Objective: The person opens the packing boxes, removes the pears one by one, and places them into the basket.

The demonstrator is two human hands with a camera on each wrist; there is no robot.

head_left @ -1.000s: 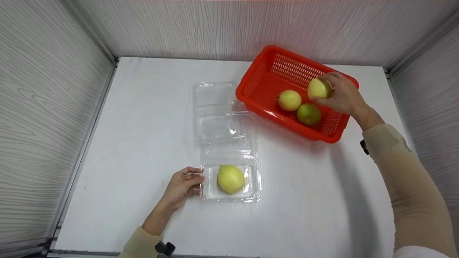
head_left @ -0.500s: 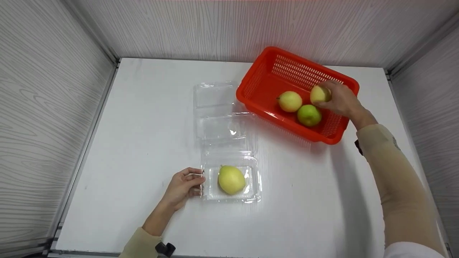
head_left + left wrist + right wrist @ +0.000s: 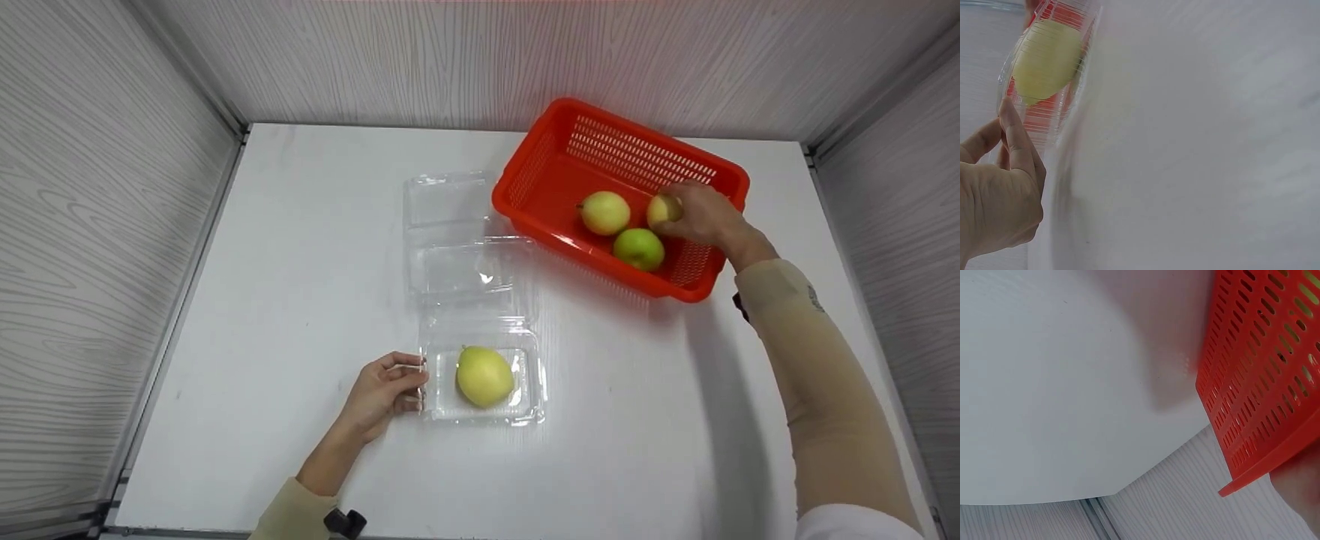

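My left hand pinches the left edge of a clear plastic clamshell box, as the left wrist view also shows. Inside that box lies a yellow pear. Over at the red plastic basket, my right hand reaches in past the right side. Its fingers curl round a pale yellow pear, low in the basket and partly covered by the hand. Beside it rest another pale yellow pear and a round green fruit. In the right wrist view, the basket wall hides most of this hand.
Further clear plastic, with lid-like and tray-like sections, stretches behind the box up to the basket's left corner. The white tabletop surrounds these things. Wood-patterned panels stand at the back and both sides.
My right hand has lowered the pale yellow pear into the basket. The green fruit has shifted slightly toward the front. My left hand keeps its place on the box.
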